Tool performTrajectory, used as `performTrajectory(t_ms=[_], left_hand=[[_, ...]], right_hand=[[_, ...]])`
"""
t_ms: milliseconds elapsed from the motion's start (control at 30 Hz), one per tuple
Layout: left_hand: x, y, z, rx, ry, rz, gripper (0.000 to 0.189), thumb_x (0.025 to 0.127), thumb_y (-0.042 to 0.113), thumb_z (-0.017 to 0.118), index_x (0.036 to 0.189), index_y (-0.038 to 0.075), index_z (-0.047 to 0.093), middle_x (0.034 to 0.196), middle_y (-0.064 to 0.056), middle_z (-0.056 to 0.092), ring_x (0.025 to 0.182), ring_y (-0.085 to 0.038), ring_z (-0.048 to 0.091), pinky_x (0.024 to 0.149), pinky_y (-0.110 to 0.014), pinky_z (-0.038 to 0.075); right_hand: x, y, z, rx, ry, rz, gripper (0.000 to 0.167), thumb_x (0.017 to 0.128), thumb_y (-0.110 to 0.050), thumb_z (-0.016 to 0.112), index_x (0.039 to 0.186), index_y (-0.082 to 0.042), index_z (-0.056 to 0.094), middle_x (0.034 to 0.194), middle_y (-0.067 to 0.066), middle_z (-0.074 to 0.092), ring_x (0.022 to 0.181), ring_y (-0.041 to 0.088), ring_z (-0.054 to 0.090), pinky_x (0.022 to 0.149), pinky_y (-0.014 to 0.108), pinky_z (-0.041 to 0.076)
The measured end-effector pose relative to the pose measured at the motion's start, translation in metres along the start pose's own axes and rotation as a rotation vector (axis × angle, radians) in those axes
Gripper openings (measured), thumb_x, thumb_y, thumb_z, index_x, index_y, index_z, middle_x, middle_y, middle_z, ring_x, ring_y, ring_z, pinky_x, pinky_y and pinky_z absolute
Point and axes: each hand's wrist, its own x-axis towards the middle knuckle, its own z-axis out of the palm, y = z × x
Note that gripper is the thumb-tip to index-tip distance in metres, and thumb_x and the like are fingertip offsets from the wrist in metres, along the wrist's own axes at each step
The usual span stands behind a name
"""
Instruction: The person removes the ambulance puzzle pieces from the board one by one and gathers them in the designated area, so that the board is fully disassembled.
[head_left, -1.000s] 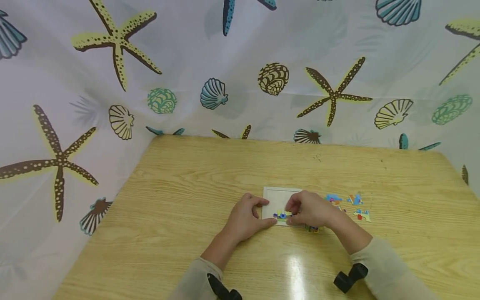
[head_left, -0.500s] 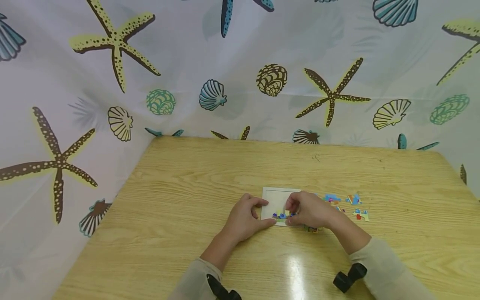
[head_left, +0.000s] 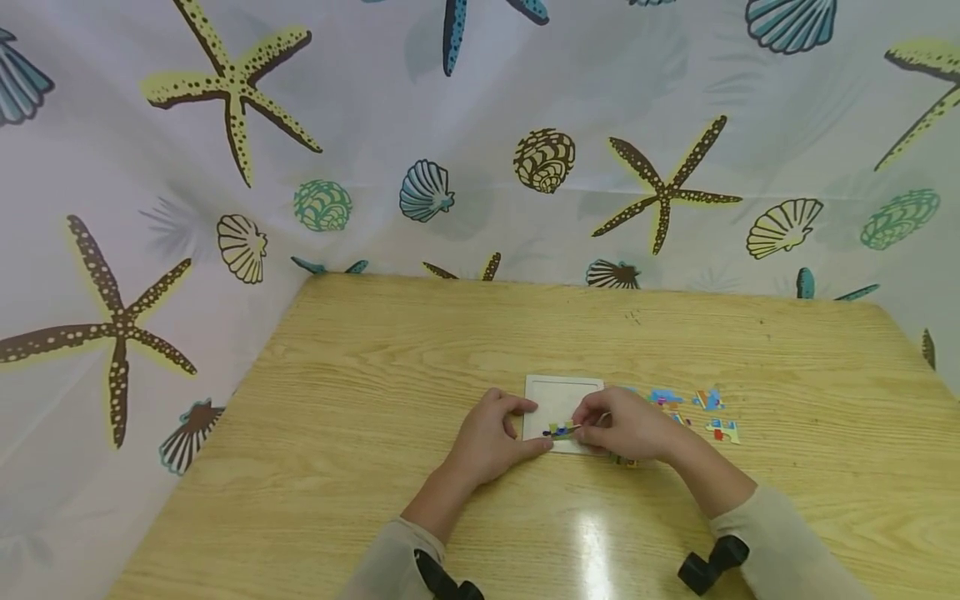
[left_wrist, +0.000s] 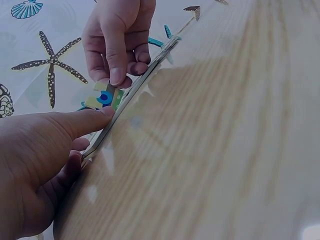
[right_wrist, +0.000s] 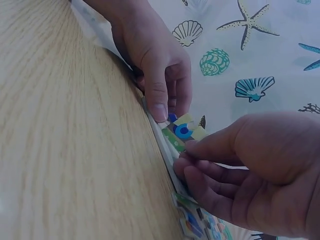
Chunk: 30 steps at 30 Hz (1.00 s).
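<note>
A pale square puzzle tray (head_left: 551, 398) lies on the table between both hands. My left hand (head_left: 491, 433) holds its left side, the thumb at the near left corner and the curled fingers along the left edge. My right hand (head_left: 626, 423) pinches a puzzle piece (head_left: 561, 430) between thumb and fingers over the tray's near edge. That jigsaw piece (right_wrist: 183, 131) is yellow and green with a blue ring, and it stands tilted up from the tray in the right wrist view. Its left end is close to the left thumb (left_wrist: 100, 116); whether they touch I cannot tell.
Several loose puzzle pieces (head_left: 708, 400) lie on the wooden table (head_left: 375, 375) to the right of the tray. More pieces (head_left: 624, 459) lie partly hidden under the right wrist. A white curtain (head_left: 480, 117) printed with starfish and shells hangs behind and at the left.
The puzzle piece, flat in the tray before, is now tilted, its right end lifted by the right hand. The right forearm has shifted slightly right. The left hand stays in place.
</note>
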Motion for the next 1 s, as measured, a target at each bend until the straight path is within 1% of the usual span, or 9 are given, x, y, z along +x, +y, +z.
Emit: performTrajectory(t_ms=[200, 300, 433, 500, 567, 667, 733, 833, 1000], left_hand=[[0.000, 0.001, 0.000, 0.017, 0.003, -0.005, 0.053, 0.077, 0.041, 0.086, 0.120, 0.016, 0.070, 0.095, 0.000, 0.051, 0.072, -0.013, 0.048, 0.063, -0.025, 0.040], [0.000, 0.001, 0.000, 0.018, 0.005, -0.006, 0.052, 0.077, 0.040, 0.086, 0.120, 0.016, 0.070, 0.095, 0.000, 0.051, 0.072, -0.012, 0.048, 0.063, -0.024, 0.040], [-0.001, 0.002, -0.001, 0.013, 0.007, -0.005, 0.052, 0.077, 0.040, 0.086, 0.120, 0.016, 0.070, 0.096, 0.000, 0.051, 0.072, -0.012, 0.048, 0.064, -0.025, 0.041], [-0.002, 0.002, -0.001, 0.010, 0.007, -0.004, 0.052, 0.077, 0.039, 0.086, 0.120, 0.016, 0.070, 0.096, 0.000, 0.051, 0.072, -0.012, 0.048, 0.064, -0.025, 0.041], [-0.002, 0.002, -0.002, 0.011, 0.009, -0.004, 0.052, 0.077, 0.039, 0.086, 0.121, 0.016, 0.070, 0.096, 0.000, 0.051, 0.072, -0.012, 0.048, 0.064, -0.025, 0.041], [-0.002, 0.002, -0.002, 0.009, 0.010, -0.005, 0.052, 0.077, 0.039, 0.086, 0.120, 0.016, 0.070, 0.096, 0.000, 0.051, 0.072, -0.012, 0.048, 0.064, -0.025, 0.041], [-0.002, 0.002, -0.001, 0.008, 0.010, -0.005, 0.052, 0.077, 0.039, 0.087, 0.120, 0.016, 0.070, 0.096, 0.000, 0.051, 0.072, -0.012, 0.048, 0.064, -0.025, 0.041], [-0.002, 0.003, -0.001, 0.006, 0.012, -0.004, 0.052, 0.076, 0.038, 0.087, 0.120, 0.015, 0.071, 0.096, 0.000, 0.051, 0.072, -0.012, 0.048, 0.064, -0.024, 0.041], [-0.003, 0.003, 0.000, 0.008, 0.012, -0.006, 0.052, 0.077, 0.038, 0.087, 0.120, 0.016, 0.071, 0.096, 0.000, 0.051, 0.072, -0.012, 0.048, 0.064, -0.025, 0.041]], right_hand=[[-0.009, 0.009, -0.005, 0.126, -0.004, 0.022, 0.018, 0.100, -0.017, 0.060, 0.104, 0.000, 0.067, 0.090, 0.011, 0.068, 0.074, 0.018, 0.066, 0.067, 0.032, 0.056], [-0.014, 0.012, -0.010, 0.181, 0.009, 0.040, 0.021, 0.100, -0.019, 0.061, 0.104, 0.001, 0.068, 0.089, 0.013, 0.069, 0.077, 0.021, 0.067, 0.071, 0.033, 0.057], [-0.020, 0.014, -0.017, 0.231, 0.031, 0.070, 0.022, 0.100, -0.019, 0.062, 0.103, 0.001, 0.069, 0.089, 0.013, 0.071, 0.081, 0.020, 0.067, 0.074, 0.033, 0.057], [-0.023, 0.016, -0.020, 0.267, 0.032, 0.080, 0.023, 0.099, -0.017, 0.062, 0.105, 0.004, 0.068, 0.091, 0.014, 0.071, 0.082, 0.020, 0.068, 0.075, 0.032, 0.058], [-0.026, 0.018, -0.022, 0.299, 0.032, 0.086, 0.026, 0.099, -0.016, 0.062, 0.112, 0.007, 0.065, 0.094, 0.016, 0.071, 0.083, 0.020, 0.069, 0.076, 0.032, 0.058], [-0.031, 0.021, -0.026, 0.306, 0.034, 0.087, 0.034, 0.100, -0.016, 0.061, 0.125, 0.006, 0.059, 0.097, 0.017, 0.070, 0.084, 0.022, 0.070, 0.078, 0.032, 0.058], [-0.035, 0.023, -0.029, 0.289, 0.039, 0.093, 0.036, 0.100, -0.017, 0.061, 0.129, 0.004, 0.058, 0.096, 0.017, 0.069, 0.084, 0.022, 0.070, 0.079, 0.032, 0.058], [-0.040, 0.026, -0.033, 0.263, 0.033, 0.091, 0.033, 0.100, -0.016, 0.060, 0.127, 0.003, 0.060, 0.091, 0.015, 0.068, 0.080, 0.021, 0.067, 0.075, 0.032, 0.057], [-0.047, 0.030, -0.041, 0.244, 0.000, 0.075, 0.026, 0.099, -0.015, 0.061, 0.116, 0.005, 0.060, 0.086, 0.012, 0.066, 0.077, 0.020, 0.063, 0.073, 0.032, 0.056]])
